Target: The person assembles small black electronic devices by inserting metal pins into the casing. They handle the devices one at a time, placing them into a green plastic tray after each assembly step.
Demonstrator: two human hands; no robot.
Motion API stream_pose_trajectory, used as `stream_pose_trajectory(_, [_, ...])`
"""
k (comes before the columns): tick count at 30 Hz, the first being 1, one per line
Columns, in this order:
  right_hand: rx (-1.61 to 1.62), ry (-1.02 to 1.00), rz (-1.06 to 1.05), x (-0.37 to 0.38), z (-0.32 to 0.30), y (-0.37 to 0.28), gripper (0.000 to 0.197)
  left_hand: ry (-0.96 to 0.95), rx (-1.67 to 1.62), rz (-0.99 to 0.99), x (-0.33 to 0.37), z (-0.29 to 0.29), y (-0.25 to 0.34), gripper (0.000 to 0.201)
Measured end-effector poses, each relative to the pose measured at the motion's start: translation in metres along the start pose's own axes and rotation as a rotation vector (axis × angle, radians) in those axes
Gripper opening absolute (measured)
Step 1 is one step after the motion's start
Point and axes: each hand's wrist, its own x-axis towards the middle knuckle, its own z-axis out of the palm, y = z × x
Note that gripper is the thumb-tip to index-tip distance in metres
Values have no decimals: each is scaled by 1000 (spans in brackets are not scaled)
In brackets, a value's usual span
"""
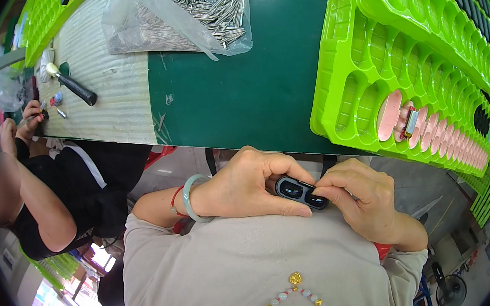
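Note:
Close to my chest, just off the table's front edge, I hold a small oblong black-and-grey case [302,193] with two glossy black rounded recesses or inserts. It looks like an earbud case. My left hand [254,183] grips it from the left, fingers behind and thumb along the near side. My right hand [365,194] pinches at the case's right end with thumb and finger; whether a separate small part is between them is hidden. A green tray [330,123] at the right holds pink oblong case parts [389,115] in its front row, and one carries a small silvery part [411,123].
A clear bag [133,30] of thin metal pins [212,5] lies on the green table [232,104]. A black-handled hammer [74,84] rests on the pale mat [108,104]. At the left, a co-worker in black [86,179] handles something small. Another green tray [44,27] stands far left.

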Motion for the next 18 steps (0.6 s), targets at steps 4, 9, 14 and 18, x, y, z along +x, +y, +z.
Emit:
stream_pose_trajectory(4, [-1, 1, -11, -1, 3, 1, 9, 6, -29, -12, -1, -1, -1, 32])
stream_pose_trajectory(9, [14, 46, -77, 3, -5, 1, 7, 11, 96, 4, 4, -2, 7, 33])
stream_pose_trajectory(14, [161, 107, 49, 11, -45, -12, 32, 163, -170, 77, 20, 1, 38, 37])
stream_pose_trajectory(18, [863, 297, -131, 16, -35, 1, 56, 315, -360, 228, 66, 23, 59, 33])
